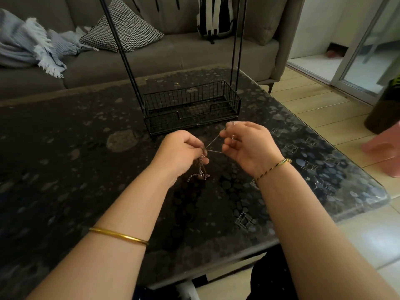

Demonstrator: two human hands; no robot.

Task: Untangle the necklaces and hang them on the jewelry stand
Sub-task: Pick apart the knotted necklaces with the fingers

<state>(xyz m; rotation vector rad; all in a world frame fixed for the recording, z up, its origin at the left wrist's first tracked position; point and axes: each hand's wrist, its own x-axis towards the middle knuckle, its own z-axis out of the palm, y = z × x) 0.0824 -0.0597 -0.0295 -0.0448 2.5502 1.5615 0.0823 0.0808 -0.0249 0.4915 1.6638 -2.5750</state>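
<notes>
A dark, pebble-patterned worktop [65, 148] stands before a grey sofa [173, 53]. On the sofa lie a fringed pale-blue blanket [28, 46], a black-and-white patterned cushion [123, 29] just beside it, and a striped backpack [216, 18] against the backrest. At the right, a pink stool [385, 152] and a dark pot [383, 113] stand on the tiled floor [313, 100].

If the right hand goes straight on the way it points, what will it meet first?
Probably the jewelry stand's wire basket, just beyond the right hand; depth is unclear.
</notes>
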